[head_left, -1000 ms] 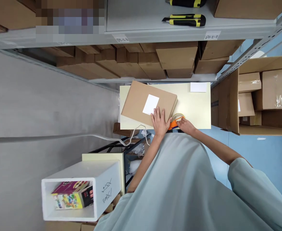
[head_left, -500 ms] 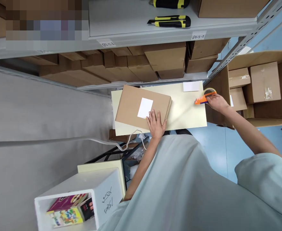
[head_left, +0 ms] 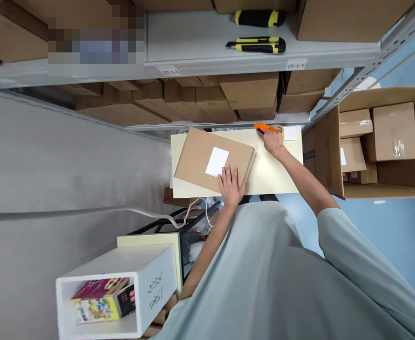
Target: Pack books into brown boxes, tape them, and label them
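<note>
A flat, closed cardboard box (head_left: 200,156) lies tilted on the cream table (head_left: 274,174), toward the nine o'clock side of its top, with a white label (head_left: 217,158) stuck on its upper face; what it holds is hidden. The left hand (head_left: 231,189) grasps nothing: it rests palm down with fingers spread on the box at about five o'clock, fingertips by the label's edge. The right hand (head_left: 273,141) is closed around an orange tape dispenser (head_left: 263,128) carrying a roll of tape, over the table at one o'clock and apart from the box. Just beside it, at two o'clock, lies a white paper (head_left: 290,134). At three o'clock from the table stands a big open carton (head_left: 330,156) with several smaller boxes (head_left: 393,132) inside; one wears shiny clear tape, another a white label. At seven o'clock sits a white foam box (head_left: 157,283), its open mouth showing what look like books (head_left: 97,307) with purple, yellow and black covers. At twelve o'clock, the grey shelf (head_left: 186,35) bears two black-and-yellow box cutters (head_left: 259,45) between cartons, and its lower level is packed with a row of brown boxes (head_left: 250,92).
</note>
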`<state>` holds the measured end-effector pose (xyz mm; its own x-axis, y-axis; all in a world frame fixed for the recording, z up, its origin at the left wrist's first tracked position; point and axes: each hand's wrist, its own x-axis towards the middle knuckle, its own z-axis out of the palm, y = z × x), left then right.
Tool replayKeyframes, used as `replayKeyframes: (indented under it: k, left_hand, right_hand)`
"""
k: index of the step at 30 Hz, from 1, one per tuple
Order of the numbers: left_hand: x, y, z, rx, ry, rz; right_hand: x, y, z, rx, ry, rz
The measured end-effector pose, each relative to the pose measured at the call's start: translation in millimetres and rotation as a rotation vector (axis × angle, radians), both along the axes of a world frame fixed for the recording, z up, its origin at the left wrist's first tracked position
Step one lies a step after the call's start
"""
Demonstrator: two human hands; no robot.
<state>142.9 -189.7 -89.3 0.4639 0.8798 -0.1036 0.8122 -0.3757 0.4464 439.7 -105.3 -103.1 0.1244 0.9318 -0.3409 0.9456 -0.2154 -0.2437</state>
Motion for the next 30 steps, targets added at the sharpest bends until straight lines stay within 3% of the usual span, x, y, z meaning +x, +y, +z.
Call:
replayKeyframes:
  k: [3,8,10,13,17,20,25,30]
  left_hand:
    - [-2,1,1.9,0.011,-0.026,-0.008]
    - [7,17,14.7,0.036,-0.171,0.108]
    - [24,36,30.8,0.071,-0.286,0.134]
    - [59,79,73.4,0.185,-0.51,0.064]
    - [94,147,141.8,0.324,-0.721,0.03]
    - [101,195,177.4,0.397,-0.804,0.077]
    - [86,249,210.1,0.401,-0.877,0.041]
    - [46,242,218.3,0.338,-0.923,-0.034]
  right_hand:
    - [-2,6,30.6,-0.046,-0.078,-0.088]
    - [-15,-8,96.0,0.031,-0.071,-0.016]
    - [-23,-9,119.6,0.054,-0.065,-0.041]
    - [-34,6,154.7,0.125,-0.048,-0.025]
    - [-45,48,207.6,0.224,-0.092,0.086]
    - [-52,91,246.3,0.305,-0.15,0.152]
    - [-74,174,289.0,0.317,-0.262,0.143]
    - [-95,240,300.5,0.191,-0.33,0.048]
